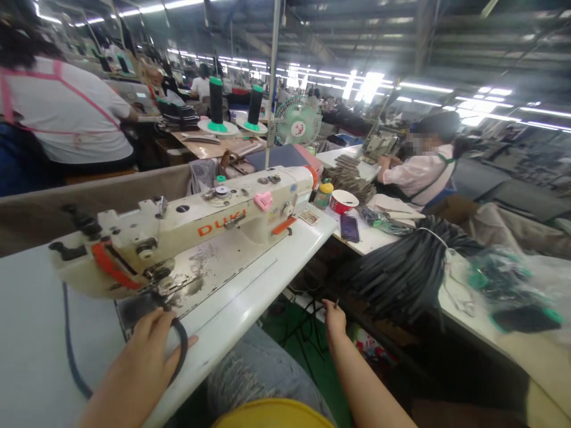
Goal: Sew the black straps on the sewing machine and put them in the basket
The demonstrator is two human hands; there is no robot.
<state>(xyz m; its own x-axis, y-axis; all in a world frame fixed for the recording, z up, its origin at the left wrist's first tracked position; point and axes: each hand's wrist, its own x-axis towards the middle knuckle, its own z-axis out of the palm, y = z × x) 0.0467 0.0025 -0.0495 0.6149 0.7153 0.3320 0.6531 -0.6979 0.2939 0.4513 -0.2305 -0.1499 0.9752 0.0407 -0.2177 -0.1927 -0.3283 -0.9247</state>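
Observation:
My left hand [149,342] is at the near end of a white sewing machine [250,208], beside its needle area. A narrow dark strap [182,351] loops between its thumb and fingers, and the hand is closed on it. More of the strap hangs in a curve over the white table [31,315] on the left. Off the table's right edge, low over the gap, my right hand [334,321] is closed. A small thin tip sticks up from its fingers; what it belongs to I cannot make out.
A thick bundle of dark straps [401,267] lies on the side table at right, near a phone [350,227], a red and white bowl [344,201] and a lidded jar [324,194]. Thread cones [216,104] and a fan [297,122] stand behind. A co-worker [423,163] sits at right.

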